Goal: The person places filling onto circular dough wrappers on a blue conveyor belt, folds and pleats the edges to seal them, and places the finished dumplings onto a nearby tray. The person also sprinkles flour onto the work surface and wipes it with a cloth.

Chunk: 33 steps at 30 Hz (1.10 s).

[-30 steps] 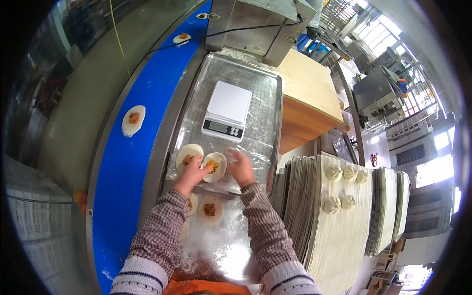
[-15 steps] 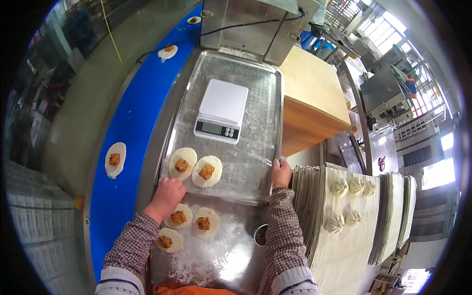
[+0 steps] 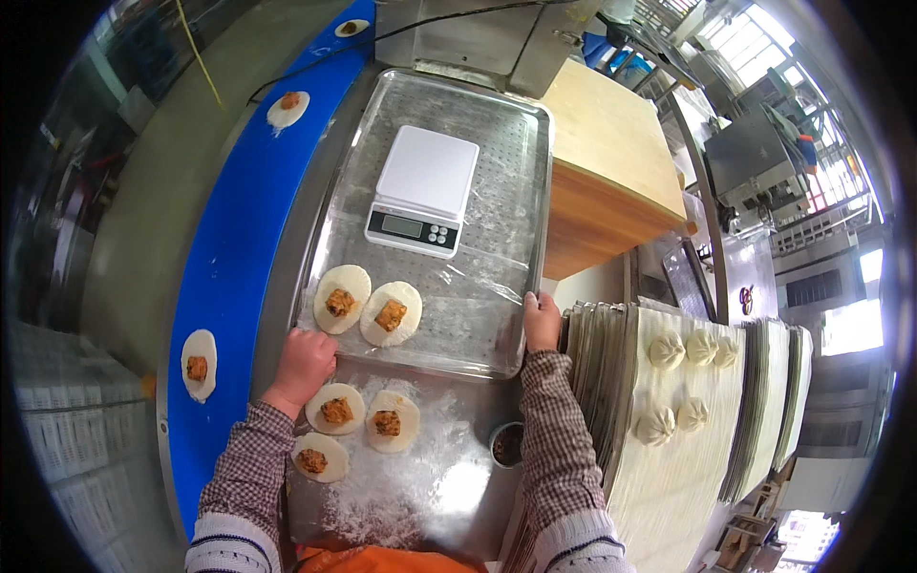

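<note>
Both hands have gone from the wrappers at the tray's middle to its near corners since a second ago, and they sit much as they did half a second ago.

Head view: the left hand (image 3: 304, 361) curls against the near left corner of the tray (image 3: 497, 172); how firmly it grips cannot be told. The right hand (image 3: 541, 321) clamps the near right edge. Two filled wrappers (image 3: 367, 306) lie on the tray between the hands, just beyond the left one, with a scale (image 3: 423, 189) farther out and bare tray around it. Three more wrappers (image 3: 355, 425) lie on the floury counter (image 3: 430, 487) just nearer than the left hand. Left of it runs a blue belt (image 3: 229, 248). Right of the right hand, stacked boards (image 3: 669, 430) stand close to the tray's edge.
</note>
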{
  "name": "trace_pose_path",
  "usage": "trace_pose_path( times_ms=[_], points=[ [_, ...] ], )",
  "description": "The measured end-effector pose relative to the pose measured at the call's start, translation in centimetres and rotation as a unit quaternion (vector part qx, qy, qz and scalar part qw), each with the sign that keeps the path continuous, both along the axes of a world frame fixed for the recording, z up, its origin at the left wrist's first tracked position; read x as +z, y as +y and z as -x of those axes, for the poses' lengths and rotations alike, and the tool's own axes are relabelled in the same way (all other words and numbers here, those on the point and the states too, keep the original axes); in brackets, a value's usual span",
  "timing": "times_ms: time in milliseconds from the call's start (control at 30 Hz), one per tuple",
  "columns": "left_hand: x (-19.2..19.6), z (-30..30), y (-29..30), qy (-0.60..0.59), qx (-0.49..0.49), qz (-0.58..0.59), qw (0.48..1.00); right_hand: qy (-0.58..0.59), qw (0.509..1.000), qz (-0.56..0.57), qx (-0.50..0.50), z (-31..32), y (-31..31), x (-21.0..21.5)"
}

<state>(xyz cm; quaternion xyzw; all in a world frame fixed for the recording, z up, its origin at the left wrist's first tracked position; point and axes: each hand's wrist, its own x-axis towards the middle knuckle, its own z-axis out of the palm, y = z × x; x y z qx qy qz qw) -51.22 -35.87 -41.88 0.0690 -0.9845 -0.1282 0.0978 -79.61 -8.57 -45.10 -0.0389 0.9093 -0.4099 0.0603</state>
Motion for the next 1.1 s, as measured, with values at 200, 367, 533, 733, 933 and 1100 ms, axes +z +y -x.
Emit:
trace_pose_path(
  times_ms=[200, 367, 533, 733, 933, 1100],
  points=[
    [0.7, 0.4, 1.1, 0.038, -0.010, -0.011, 0.999, 0.017, 0.998, 0.065, 0.019, 1.1, -0.7, 0.9],
    [0.5, 0.3, 1.0, 0.039, 0.007, 0.002, 0.999, 0.021, 0.998, 0.056, 0.021, 1.3, 0.0, -0.4],
    [0.3, 0.0, 0.9, 0.031, 0.009, 0.013, 0.999, -0.011, 0.999, 0.039, 0.020, 0.8, -0.1, -0.5],
    [1.1, 0.3, 0.5, 0.033, -0.036, 0.014, 0.999, -0.001, 0.998, 0.023, 0.053, 2.0, 1.0, 0.5],
    [5.0, 0.4, 0.5, 0.060, -0.030, -0.036, 0.997, -0.039, 0.996, 0.038, 0.070, 3.3, 1.5, 1.9],
    [2.2, 0.6, 0.3, 0.006, 0.009, -0.064, 0.998, 0.008, 0.998, 0.024, 0.050, 2.4, 0.0, 0.6]
  ],
)
